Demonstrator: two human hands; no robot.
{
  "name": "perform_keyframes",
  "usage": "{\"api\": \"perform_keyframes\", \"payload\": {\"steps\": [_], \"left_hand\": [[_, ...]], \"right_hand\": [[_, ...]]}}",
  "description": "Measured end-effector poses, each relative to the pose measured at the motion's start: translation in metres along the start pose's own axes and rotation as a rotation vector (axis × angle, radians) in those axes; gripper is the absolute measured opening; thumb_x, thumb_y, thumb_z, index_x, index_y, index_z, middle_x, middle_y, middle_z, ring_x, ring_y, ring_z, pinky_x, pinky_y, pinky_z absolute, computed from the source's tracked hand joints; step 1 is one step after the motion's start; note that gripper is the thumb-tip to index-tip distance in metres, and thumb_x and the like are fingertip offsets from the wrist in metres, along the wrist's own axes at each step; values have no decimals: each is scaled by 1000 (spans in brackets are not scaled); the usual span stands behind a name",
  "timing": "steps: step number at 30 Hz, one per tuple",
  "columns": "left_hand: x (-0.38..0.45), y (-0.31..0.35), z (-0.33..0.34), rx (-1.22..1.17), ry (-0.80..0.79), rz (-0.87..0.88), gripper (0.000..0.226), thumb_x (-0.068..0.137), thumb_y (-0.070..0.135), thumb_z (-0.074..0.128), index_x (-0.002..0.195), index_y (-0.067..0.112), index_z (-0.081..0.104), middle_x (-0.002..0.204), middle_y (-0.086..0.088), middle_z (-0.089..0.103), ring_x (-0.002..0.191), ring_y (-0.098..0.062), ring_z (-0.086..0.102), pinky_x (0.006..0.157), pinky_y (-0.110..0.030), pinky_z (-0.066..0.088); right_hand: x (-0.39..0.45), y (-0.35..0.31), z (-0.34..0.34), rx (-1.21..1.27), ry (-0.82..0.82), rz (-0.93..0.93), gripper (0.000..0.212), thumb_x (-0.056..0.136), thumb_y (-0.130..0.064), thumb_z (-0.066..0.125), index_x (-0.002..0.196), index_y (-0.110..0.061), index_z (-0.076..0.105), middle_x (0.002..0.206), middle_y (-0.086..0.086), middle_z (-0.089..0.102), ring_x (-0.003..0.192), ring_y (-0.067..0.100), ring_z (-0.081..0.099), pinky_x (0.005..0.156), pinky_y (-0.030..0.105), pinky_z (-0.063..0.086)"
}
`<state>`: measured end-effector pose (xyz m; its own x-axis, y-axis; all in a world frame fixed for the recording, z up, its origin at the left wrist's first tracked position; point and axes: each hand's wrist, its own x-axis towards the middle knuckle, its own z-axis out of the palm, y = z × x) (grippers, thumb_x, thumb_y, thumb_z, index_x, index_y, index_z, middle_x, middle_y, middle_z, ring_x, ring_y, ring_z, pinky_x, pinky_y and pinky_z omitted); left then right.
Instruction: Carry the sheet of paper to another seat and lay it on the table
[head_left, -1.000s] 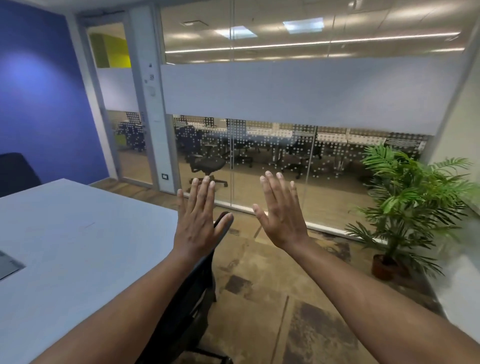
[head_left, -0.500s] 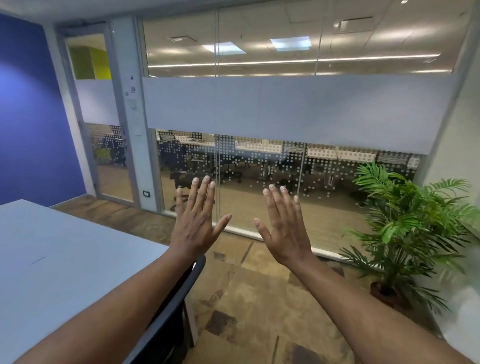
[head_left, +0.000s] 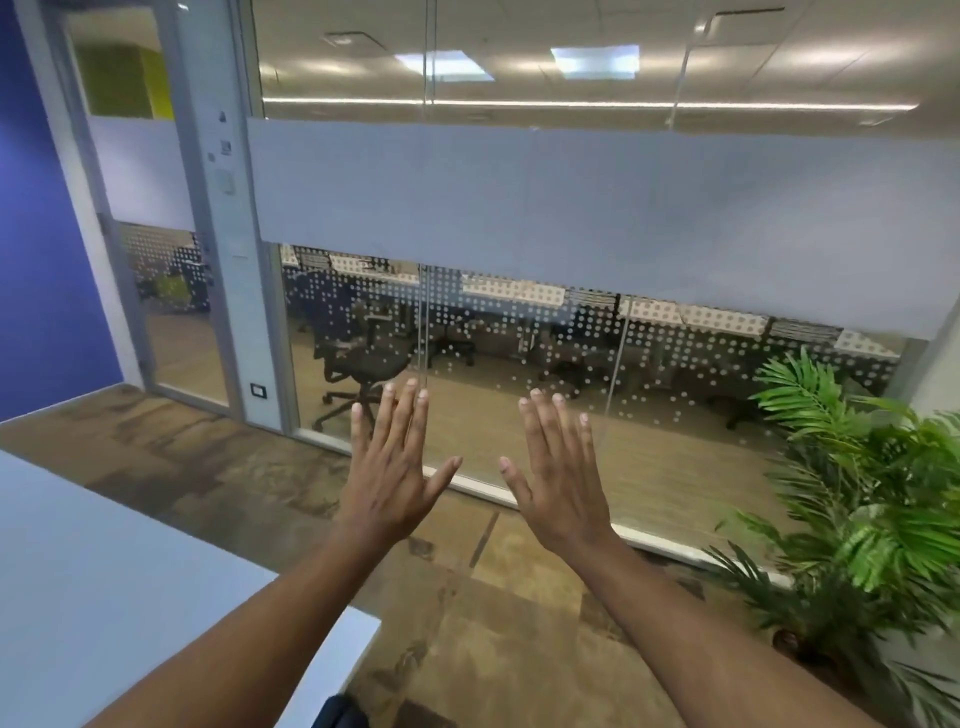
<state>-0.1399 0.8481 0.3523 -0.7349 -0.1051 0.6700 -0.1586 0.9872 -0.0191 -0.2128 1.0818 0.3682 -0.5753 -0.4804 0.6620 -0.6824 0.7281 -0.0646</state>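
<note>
Hands, left (head_left: 392, 483) and right (head_left: 558, 486), spread flat, empty, beyond table (head_left: 104, 597) corner.

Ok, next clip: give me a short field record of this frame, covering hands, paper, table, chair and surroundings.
left hand: left hand raised, fingers straight, holds nothing
right hand: right hand raised, fingers straight, holds nothing
paper: none in view
table: white table at lower left
chair: dark chair top at the table's edge
surroundings: glass wall ahead, potted plant at right
</note>
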Motion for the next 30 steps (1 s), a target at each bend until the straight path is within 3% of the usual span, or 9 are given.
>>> {"api": "perform_keyframes", "payload": {"steps": [6,12,16,20,24,30], "left_hand": [[52,-25,70,39,14,-23,94,106,74,29,173,11,8,183,-6,0,169,-27,-3,134,-58,-8],[115,-32,157,56,-53,-81,94,106,73,33,173,12,10,183,-5,-1,169,-26,-6,134,-63,1],[169,-27,206,87,-89,-138,94,106,75,25,174,14,2,182,-3,-12,168,-23,-16,134,-61,-7],[210,-35,238,103,-37,-200,93,107,74,29,174,15,1,183,-3,-8,168,-22,-16,134,-59,-9],[239,-65,264,153,-66,-277,91,107,75,21,174,15,1,183,-4,-6,168,-24,-14,133,-60,-9],[265,-148,322,248,-41,-366,93,108,75,29,174,12,8,183,-6,2,169,-26,-5,134,-63,-2]], "right_hand": [[69,36,77,13,-34,-53,76,108,-60,33,171,-19,19,181,3,16,169,25,5,135,58,11],[140,91,160,70,-62,-141,77,108,-59,35,171,-18,19,181,4,15,169,26,6,135,59,11],[197,139,206,76,-64,-180,77,108,-59,35,171,-17,22,180,5,18,168,27,9,134,60,15],[250,166,247,96,-82,-261,76,108,-60,32,170,-16,25,180,7,20,168,29,12,134,60,16],[297,162,293,163,-110,-298,76,108,-60,30,170,-17,22,180,5,19,168,27,8,135,60,13],[378,117,390,274,-132,-414,76,110,-64,23,171,-20,14,181,2,13,169,24,5,136,57,8]]}}
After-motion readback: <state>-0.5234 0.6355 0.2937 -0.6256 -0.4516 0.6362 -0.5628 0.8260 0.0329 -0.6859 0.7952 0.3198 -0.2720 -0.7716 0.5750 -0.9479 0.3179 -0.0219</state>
